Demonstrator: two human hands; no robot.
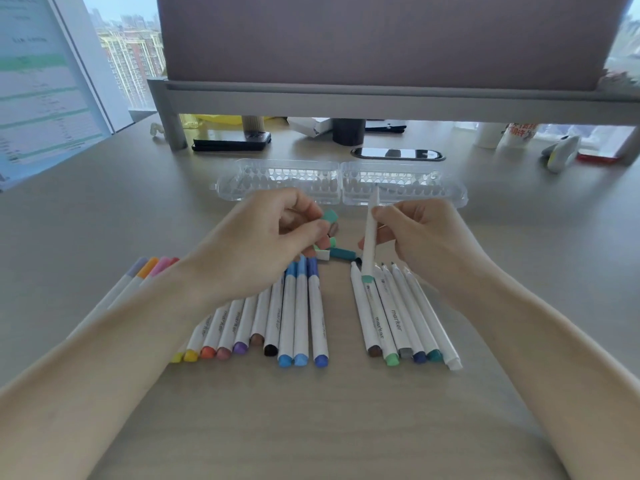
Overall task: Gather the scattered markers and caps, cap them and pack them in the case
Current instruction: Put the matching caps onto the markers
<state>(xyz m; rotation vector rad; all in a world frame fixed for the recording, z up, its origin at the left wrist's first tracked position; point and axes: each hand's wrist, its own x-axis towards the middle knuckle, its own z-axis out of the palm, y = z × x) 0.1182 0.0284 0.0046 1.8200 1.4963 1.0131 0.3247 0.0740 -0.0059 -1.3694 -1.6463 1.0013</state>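
My left hand [266, 237] pinches a teal cap [330, 216] between thumb and fingers. My right hand [422, 233] holds a white marker [370, 244] nearly upright, its teal end down near the table. A few loose caps [341, 252] lie between my hands. Several capped markers [287, 317] lie in a row under my left wrist, and several uncapped markers [398, 317] lie in a row on the right. The clear plastic case [341, 180] lies open just beyond my hands, with nothing in it.
A monitor stand [346, 95] spans the back of the desk. Beneath it lie a black phone [232, 142] and a dark cup [348, 131]. Another black phone [398, 154] rests behind the case. A paper sheet [45, 88] leans at the left.
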